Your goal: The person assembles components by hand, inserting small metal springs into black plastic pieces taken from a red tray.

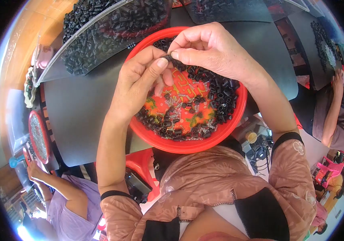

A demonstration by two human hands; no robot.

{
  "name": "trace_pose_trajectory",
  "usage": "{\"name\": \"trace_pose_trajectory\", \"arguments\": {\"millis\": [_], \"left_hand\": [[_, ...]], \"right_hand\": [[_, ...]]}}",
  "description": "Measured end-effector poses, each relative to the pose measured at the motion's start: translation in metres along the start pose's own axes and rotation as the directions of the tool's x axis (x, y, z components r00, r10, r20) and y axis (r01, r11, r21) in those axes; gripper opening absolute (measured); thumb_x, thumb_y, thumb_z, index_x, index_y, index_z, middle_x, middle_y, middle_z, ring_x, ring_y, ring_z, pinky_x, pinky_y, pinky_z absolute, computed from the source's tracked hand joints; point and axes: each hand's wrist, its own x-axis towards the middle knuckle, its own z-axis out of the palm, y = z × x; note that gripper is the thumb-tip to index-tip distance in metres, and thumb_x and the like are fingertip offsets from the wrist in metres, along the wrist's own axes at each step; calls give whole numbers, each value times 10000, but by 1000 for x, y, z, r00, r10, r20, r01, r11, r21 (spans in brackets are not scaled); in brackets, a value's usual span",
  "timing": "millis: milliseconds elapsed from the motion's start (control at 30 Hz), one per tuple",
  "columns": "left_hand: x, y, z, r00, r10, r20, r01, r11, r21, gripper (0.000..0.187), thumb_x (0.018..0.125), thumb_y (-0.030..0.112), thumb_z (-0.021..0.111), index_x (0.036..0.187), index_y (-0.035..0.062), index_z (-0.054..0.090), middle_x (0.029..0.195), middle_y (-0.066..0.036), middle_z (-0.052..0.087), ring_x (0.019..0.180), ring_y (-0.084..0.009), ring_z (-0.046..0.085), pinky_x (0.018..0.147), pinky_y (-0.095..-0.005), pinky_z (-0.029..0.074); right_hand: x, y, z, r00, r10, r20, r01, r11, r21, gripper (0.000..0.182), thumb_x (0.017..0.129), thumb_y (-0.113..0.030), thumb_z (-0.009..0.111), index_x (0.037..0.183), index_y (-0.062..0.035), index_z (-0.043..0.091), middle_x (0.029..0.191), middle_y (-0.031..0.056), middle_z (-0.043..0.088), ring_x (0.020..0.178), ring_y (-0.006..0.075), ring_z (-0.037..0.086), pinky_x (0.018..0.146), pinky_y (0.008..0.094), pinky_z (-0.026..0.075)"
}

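Note:
Over the far half of a red round tray [242, 108], both hands meet at their fingertips. My left hand [142, 76] pinches a small black part [168, 58] between thumb and fingers. The thumb and index finger of my right hand [204, 50] close on the same part from the other side. Beneath them, many black plastic pieces [224, 94] line the tray's edge, and small metal springs [175, 114] lie scattered on its patterned red middle. Finer details of the held part are hidden by the fingers.
Clear-walled bins of black parts [111, 36] stand beyond the tray on the dark table [79, 116]. A person in purple [75, 201] sits at the left near a tray of springs [38, 136]. Another person's arm [332, 108] shows at the right.

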Motion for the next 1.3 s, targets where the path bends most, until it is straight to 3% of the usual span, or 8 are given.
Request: {"name": "trace_pose_trajectory", "arguments": {"millis": [300, 500, 700, 1067, 1300], "left_hand": [[-1, 2, 2, 998, -55, -26, 58, 992, 111, 242, 1013, 233, 473, 879, 52, 561, 638, 4, 546, 506, -37, 437, 455, -182, 338], [1, 1, 4, 994, -34, -101, 40, 997, 63, 248, 1014, 229, 471, 887, 43, 574, 621, -4, 553, 475, -41, 435, 437, -185, 333], [2, 6, 3, 992, -8, -129, 0, 998, -64, 260, 1014, 241, 473, 904, 31, 581, 623, -24, 564, 466, -55, 445, 432, -195, 340], [0, 4, 3, 994, 51, -94, -46, 998, 53, 280, 1028, 272, 444, 909, 42, 553, 644, -24, 562, 515, -55, 465, 470, -188, 368], [0, 8, 6, 996, -32, -86, 26, 997, -70, 278, 1028, 257, 439, 953, 23, 569, 681, -29, 566, 542, -58, 482, 478, -184, 378]], "right_hand": [[1, -1, -1, 997, 78, 26, -75, 994, -79, 203, 841, -152, 684, 932, 29, 695, 824, 50, 689, 750, 98, 630, 723, 253, 510], [3, -7, 5, 987, 157, -25, -155, 985, 70, 180, 861, -142, 670, 936, 22, 677, 803, 50, 672, 692, 71, 600, 603, 220, 486], [5, -3, 10, 998, 59, -28, -53, 984, 173, 174, 913, -156, 636, 944, 14, 658, 761, 34, 643, 603, 39, 524, 527, 191, 429], [4, -7, 12, 996, 82, -45, -73, 981, 177, 189, 920, -176, 637, 931, 9, 671, 757, 36, 646, 579, 40, 515, 522, 191, 420], [1, -12, 8, 997, 80, -18, -76, 984, 162, 190, 925, -137, 618, 969, 39, 675, 779, 46, 662, 606, 63, 578, 562, 204, 473]]}}
